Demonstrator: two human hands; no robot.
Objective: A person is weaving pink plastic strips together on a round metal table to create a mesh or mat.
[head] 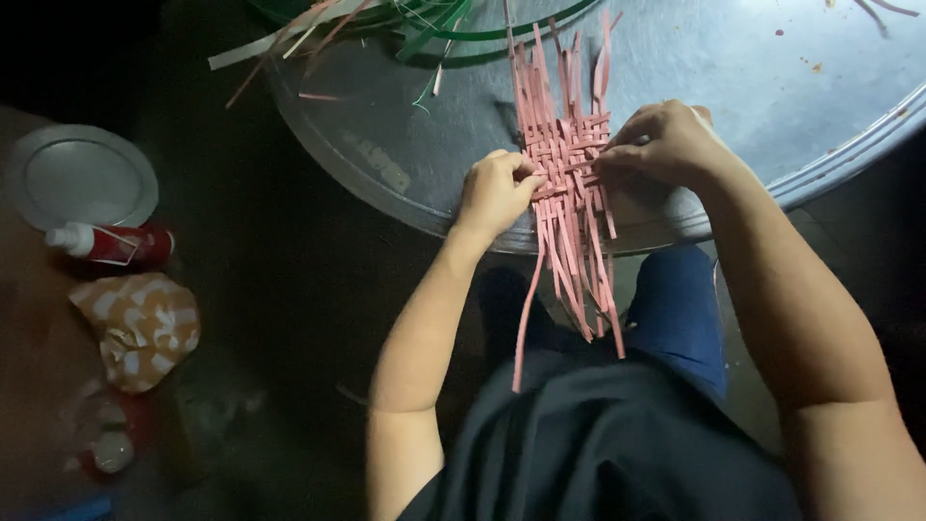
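Observation:
A woven mat of pink strips (567, 159) lies on a round metal tray (733, 77), its loose ends hanging over the near rim toward my lap. My left hand (494, 193) pinches the mat's left edge, fingers closed on the strips. My right hand (666, 143) grips the right edge of the woven patch, fingertips pressing on a crosswise pink strip. Both hands sit close together on either side of the weave.
Loose green and pale strips (405, 24) lie at the tray's far edge. On the left are a round metal lid (79, 178), a red bottle with a white cap (114, 243) and a crumpled patterned wrapper (140, 328). My knees, in blue trousers (680, 314), are under the tray.

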